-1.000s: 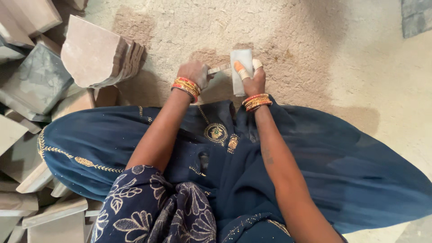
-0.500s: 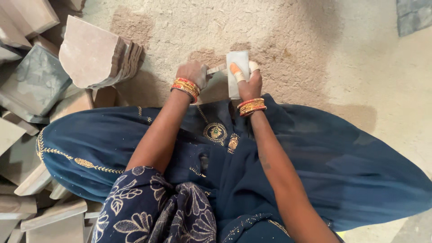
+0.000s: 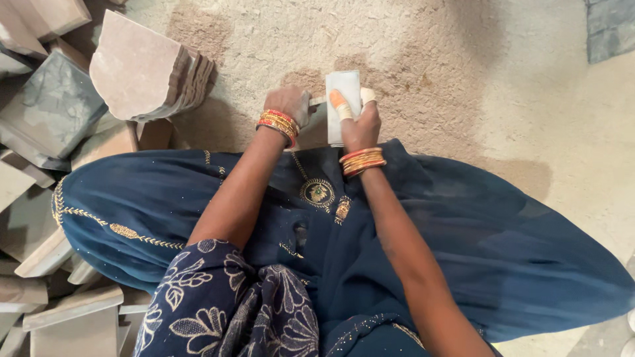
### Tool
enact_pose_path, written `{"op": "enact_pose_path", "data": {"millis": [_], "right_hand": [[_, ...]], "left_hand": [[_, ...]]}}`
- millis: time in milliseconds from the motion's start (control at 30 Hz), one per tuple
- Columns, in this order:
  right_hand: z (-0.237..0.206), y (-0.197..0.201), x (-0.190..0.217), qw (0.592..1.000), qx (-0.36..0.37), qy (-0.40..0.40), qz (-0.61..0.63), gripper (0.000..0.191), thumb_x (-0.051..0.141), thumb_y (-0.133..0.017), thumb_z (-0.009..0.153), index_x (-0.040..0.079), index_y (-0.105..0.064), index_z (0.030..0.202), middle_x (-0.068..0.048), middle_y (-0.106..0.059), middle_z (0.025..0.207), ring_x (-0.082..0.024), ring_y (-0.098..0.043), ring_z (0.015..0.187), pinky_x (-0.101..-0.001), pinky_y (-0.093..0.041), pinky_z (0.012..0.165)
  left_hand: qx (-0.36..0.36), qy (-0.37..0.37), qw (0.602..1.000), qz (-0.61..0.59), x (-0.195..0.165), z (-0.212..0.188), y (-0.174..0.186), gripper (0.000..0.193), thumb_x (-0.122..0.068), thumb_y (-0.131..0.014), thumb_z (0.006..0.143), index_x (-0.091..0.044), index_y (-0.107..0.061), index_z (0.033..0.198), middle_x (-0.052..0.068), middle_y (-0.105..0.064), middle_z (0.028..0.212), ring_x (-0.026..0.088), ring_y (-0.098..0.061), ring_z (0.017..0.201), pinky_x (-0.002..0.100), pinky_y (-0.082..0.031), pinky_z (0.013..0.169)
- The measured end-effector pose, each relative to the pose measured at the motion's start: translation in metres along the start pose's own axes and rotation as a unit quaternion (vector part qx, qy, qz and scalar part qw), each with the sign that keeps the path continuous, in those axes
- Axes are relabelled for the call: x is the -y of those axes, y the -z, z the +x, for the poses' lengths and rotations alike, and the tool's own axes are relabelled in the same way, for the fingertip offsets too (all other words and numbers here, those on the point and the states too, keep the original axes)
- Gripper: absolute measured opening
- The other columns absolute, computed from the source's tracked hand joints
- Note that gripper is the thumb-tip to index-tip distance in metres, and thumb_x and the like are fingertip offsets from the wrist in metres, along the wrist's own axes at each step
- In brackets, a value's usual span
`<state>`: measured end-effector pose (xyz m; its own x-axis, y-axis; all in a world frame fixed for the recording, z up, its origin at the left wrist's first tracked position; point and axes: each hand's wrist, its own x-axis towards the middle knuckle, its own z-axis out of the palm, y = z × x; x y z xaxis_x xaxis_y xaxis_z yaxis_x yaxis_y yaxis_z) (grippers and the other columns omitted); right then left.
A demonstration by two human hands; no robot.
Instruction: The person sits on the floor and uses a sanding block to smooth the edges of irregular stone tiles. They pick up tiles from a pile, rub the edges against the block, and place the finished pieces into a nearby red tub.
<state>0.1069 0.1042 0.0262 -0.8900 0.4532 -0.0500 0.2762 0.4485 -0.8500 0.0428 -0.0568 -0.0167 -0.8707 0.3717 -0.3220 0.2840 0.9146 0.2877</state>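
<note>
A pale grey rectangular stone piece (image 3: 344, 89) stands on the sandy ground in front of my lap. My right hand (image 3: 357, 122), with tape on two fingertips, grips its near end. My left hand (image 3: 288, 106) is closed around a small tool whose tip touches the stone's left edge; most of the tool is hidden in the fist. Both wrists carry red and gold bangles. I sit in dark blue clothing (image 3: 463, 231) spread over the ground.
A stack of shaped sandstone slabs (image 3: 142, 69) leans at the upper left. More cut stone pieces (image 3: 46, 112) lie along the left edge down to the bottom corner. Sandy dust (image 3: 430, 59) covers the ground ahead. A grey slab (image 3: 612, 30) sits at the top right.
Both hands and the stone stay in nearly the same place; the hands have only shifted slightly against the stone.
</note>
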Motion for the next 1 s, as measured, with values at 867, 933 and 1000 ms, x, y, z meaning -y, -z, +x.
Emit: {"op": "enact_pose_path", "data": {"millis": [867, 933, 1000], "right_hand": [[-0.003, -0.009, 0.016, 0.958, 0.011, 0.047, -0.284, 0.03, 0.024, -0.073, 0.086, 0.001, -0.06, 0.1, -0.025, -0.071, 0.083, -0.047, -0.071, 0.079, -0.0566, -0.055, 0.07], [-0.023, -0.009, 0.013, 0.964, 0.022, 0.039, -0.262, 0.034, 0.03, -0.074, 0.092, 0.0, -0.06, 0.099, -0.025, -0.07, 0.081, -0.047, -0.07, 0.078, -0.0567, -0.055, 0.07], [-0.03, -0.015, 0.015, 0.956, 0.011, 0.077, -0.281, 0.031, 0.028, -0.074, 0.09, 0.001, -0.06, 0.097, -0.024, -0.071, 0.081, -0.047, -0.07, 0.076, -0.058, -0.054, 0.069]], "left_hand": [[-0.005, 0.012, 1.0, -0.028, -0.003, 0.002, -0.008, 0.024, -0.031, -0.066, 0.086, -0.011, -0.078, 0.081, 0.019, -0.075, 0.084, 0.036, -0.074, 0.079, 0.048, -0.059, 0.067], [-0.005, 0.015, 0.999, -0.03, -0.002, 0.004, -0.011, 0.025, -0.032, -0.065, 0.087, -0.011, -0.078, 0.081, 0.02, -0.074, 0.084, 0.037, -0.074, 0.079, 0.049, -0.059, 0.066], [-0.008, 0.014, 0.999, -0.044, -0.001, 0.006, -0.015, 0.028, -0.036, -0.066, 0.087, -0.011, -0.078, 0.082, 0.02, -0.074, 0.084, 0.037, -0.074, 0.078, 0.049, -0.059, 0.066]]}}
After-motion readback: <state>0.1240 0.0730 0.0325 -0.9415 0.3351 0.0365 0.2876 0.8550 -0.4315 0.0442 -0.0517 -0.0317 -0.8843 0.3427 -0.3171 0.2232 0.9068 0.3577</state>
